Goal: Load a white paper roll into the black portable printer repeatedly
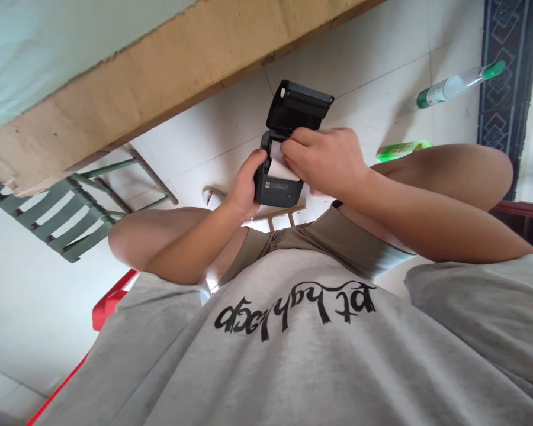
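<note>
A small black portable printer (278, 194) is held above my lap with its lid (299, 105) swung up. Inside its compartment lies a white paper roll (281, 167). My left hand (245, 188) grips the printer's left side, thumb along the edge. From the right, my right hand (327, 155) reaches into the compartment with bent fingers closed on the paper roll. Those fingers cover the right part of the roll, and their tips are partly hidden.
A wooden table edge (160, 97) runs across the upper left. Below it stands a green slatted chair (66, 213). On the tiled floor to the right are a clear plastic bottle (457, 86) with green ends and a bright green packet (402, 150). Something red (109, 307) shows at left.
</note>
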{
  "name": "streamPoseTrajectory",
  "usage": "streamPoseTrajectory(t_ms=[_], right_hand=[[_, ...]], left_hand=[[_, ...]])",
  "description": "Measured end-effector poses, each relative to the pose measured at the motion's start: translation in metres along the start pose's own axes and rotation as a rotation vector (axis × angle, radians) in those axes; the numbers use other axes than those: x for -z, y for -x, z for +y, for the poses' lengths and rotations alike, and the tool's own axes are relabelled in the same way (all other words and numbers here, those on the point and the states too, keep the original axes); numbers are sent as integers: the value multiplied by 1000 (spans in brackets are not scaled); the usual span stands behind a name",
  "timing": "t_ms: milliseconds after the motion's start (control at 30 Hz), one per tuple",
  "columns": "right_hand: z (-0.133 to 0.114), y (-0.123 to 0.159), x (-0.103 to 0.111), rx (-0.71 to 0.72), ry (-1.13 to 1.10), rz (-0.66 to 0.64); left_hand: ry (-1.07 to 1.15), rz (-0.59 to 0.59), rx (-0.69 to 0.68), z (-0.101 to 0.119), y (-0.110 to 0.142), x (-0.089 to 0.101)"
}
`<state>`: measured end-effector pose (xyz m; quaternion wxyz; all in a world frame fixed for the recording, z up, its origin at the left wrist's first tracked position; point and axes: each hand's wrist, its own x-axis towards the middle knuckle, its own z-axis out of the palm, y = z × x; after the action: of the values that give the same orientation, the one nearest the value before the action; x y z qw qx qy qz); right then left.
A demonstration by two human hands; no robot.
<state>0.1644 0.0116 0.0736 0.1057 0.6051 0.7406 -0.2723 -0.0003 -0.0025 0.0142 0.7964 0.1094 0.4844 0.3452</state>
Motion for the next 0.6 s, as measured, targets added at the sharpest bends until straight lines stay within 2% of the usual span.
streamPoseTrajectory(t_ms=[100,300,500,600], right_hand=[[-3,0,-6,17,-23,14],[2,-7,-7,-11,6,-88],[21,-3,12,-4,-374,-16],[26,2,19,-3,-727,-28]], left_hand=[[-43,14,7,-2,-1,4],[-92,39,47,-1,-2,7],[-25,48,50,0,-5,3],[-21,41,46,0,-7,5]])
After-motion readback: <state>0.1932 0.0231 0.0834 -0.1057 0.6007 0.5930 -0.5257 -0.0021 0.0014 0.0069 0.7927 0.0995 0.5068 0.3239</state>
